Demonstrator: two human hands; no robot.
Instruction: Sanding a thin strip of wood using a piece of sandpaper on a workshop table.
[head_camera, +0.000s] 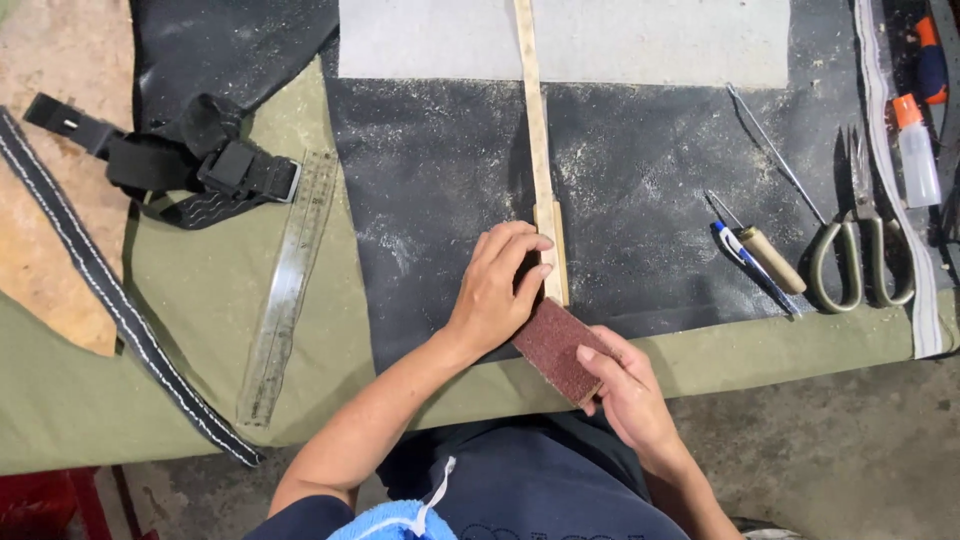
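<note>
Left hand (497, 290) pinned the strip (540, 150), which ran toward 12 o'clock on the mat (440, 180); right hand (625, 385) gripped the sanding block (556, 350) at the strip's 6 o'clock end. Loose pinning could let the strip skid or snap.

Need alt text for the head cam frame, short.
Seen from above, a person's left hand presses a thin wooden strip onto a dusty black mat while the right hand holds a reddish sanding block at its near end. A metal ruler lies left, scissors right.
</note>
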